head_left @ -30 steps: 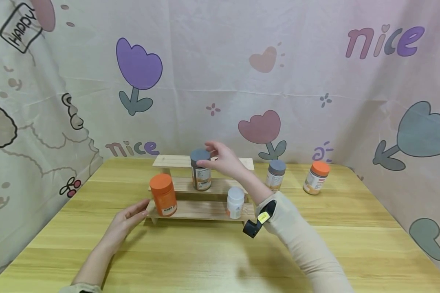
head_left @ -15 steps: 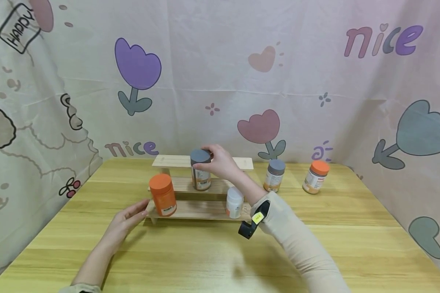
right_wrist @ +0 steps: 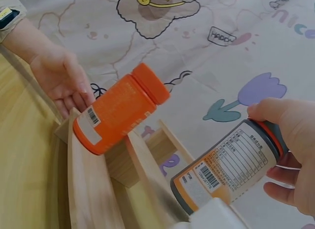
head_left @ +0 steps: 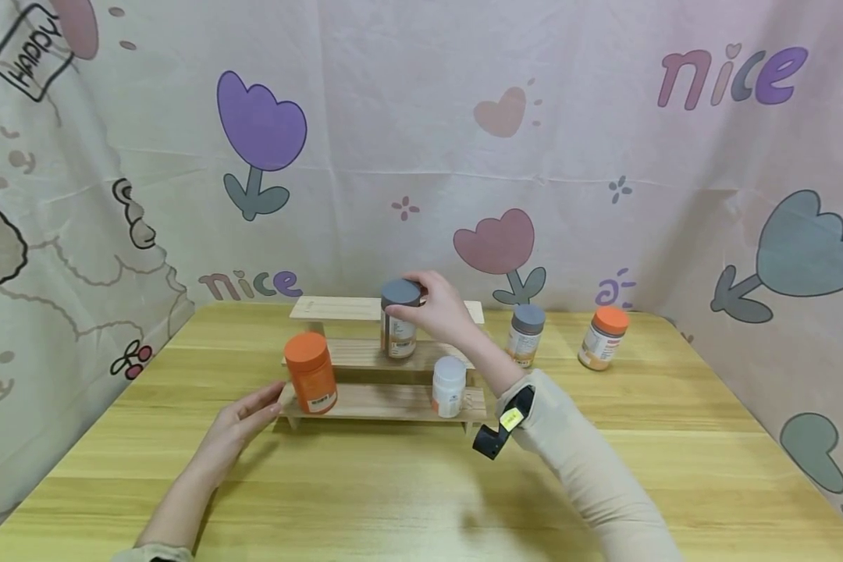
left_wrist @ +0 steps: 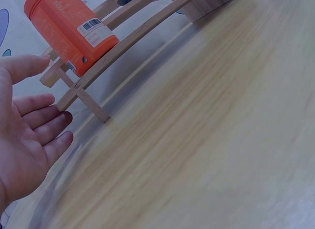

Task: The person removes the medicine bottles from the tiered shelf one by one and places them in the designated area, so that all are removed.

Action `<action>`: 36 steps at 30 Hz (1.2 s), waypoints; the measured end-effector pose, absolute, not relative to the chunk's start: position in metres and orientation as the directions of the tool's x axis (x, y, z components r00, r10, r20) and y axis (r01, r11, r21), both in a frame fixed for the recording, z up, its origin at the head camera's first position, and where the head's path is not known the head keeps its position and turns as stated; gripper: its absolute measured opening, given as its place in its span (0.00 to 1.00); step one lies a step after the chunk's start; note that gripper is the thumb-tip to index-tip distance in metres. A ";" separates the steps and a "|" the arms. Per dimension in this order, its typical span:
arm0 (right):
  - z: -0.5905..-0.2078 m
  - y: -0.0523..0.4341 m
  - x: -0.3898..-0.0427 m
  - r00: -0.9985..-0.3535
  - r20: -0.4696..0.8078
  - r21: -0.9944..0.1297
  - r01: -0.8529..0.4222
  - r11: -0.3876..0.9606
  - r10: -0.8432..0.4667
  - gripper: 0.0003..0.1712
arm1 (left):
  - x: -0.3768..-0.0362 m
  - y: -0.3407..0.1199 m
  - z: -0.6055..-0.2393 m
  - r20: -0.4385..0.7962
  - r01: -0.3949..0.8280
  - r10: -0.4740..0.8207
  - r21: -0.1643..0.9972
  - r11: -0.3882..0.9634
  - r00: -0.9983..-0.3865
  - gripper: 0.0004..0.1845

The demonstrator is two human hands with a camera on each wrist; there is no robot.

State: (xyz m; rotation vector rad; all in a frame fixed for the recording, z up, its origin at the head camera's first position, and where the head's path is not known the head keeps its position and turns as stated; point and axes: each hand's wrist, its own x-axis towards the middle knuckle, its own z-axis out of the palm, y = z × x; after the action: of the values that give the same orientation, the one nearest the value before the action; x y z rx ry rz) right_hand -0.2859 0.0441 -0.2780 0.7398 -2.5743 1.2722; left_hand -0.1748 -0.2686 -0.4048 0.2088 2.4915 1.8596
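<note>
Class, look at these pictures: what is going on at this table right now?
A person is handling jars at a small stepped wooden rack on a table. The right hand grips the grey-lidded jar by its lid, at the rack's middle step. The left hand lies open beside the rack's left end, near the orange jar on the bottom step. A white jar shares that step; two more jars stand on the table to the right.

Lower half of the frame: desk (head_left: 407, 499) bare, free pass between the two forearms. Stepped wooden rack (head_left: 386, 402) blocks centre; orange jar (head_left: 311, 382) fills its bottom step at left, white jar (head_left: 449, 386) at right, open gap between them. Right of centre, grey-lidded jar (head_left: 526, 334) and orange-lidded jar (head_left: 602, 337) stand apart with room between. Backdrop cloth (head_left: 421, 140) closes the top of the frame.
</note>
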 end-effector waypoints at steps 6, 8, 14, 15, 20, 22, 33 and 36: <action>-0.270 0.058 -0.283 -0.861 0.385 -0.719 -0.505 0.477 -0.332 0.31 | -0.176 -0.269 -0.405 0.067 0.101 0.134 0.959 0.264 -0.989 0.31; -0.266 0.063 -0.282 -0.860 0.395 -0.726 -0.508 0.463 -0.325 0.31 | -0.176 -0.269 -0.404 0.066 0.100 0.136 0.960 0.263 -0.989 0.31; -0.255 0.082 -0.280 -0.867 0.404 -0.730 -0.498 0.469 -0.291 0.30 | -0.175 -0.269 -0.405 0.065 0.099 0.135 0.960 0.262 -0.989 0.31; -0.254 0.086 -0.280 -0.870 0.404 -0.731 -0.493 0.472 -0.284 0.30 | -0.175 -0.269 -0.405 0.066 0.100 0.135 0.960 0.263 -0.989 0.31; -0.250 0.106 -0.278 -0.886 0.397 -0.745 -0.464 0.480 -0.241 0.31 | -0.174 -0.269 -0.406 0.073 0.105 0.129 0.959 0.263 -0.989 0.30; -0.250 0.115 -0.278 -0.892 0.394 -0.757 -0.452 0.471 -0.224 0.31 | -0.174 -0.269 -0.406 0.076 0.108 0.129 0.958 0.266 -0.989 0.30; -0.254 0.171 -0.274 -0.904 0.406 -0.767 -0.415 0.488 -0.131 0.31 | -0.173 -0.269 -0.406 0.064 0.095 0.115 0.954 0.286 -0.991 0.30; -0.256 0.188 -0.271 -0.910 0.401 -0.757 -0.392 0.523 -0.103 0.32 | -0.173 -0.269 -0.405 0.065 0.095 0.114 0.953 0.287 -0.991 0.30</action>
State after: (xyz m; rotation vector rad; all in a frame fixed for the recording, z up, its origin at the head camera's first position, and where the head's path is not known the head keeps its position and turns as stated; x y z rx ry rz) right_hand -0.2710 0.1881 -0.2561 0.4129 -2.4601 1.3370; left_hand -0.1735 -0.2688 -0.4052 0.2045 2.5077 1.8546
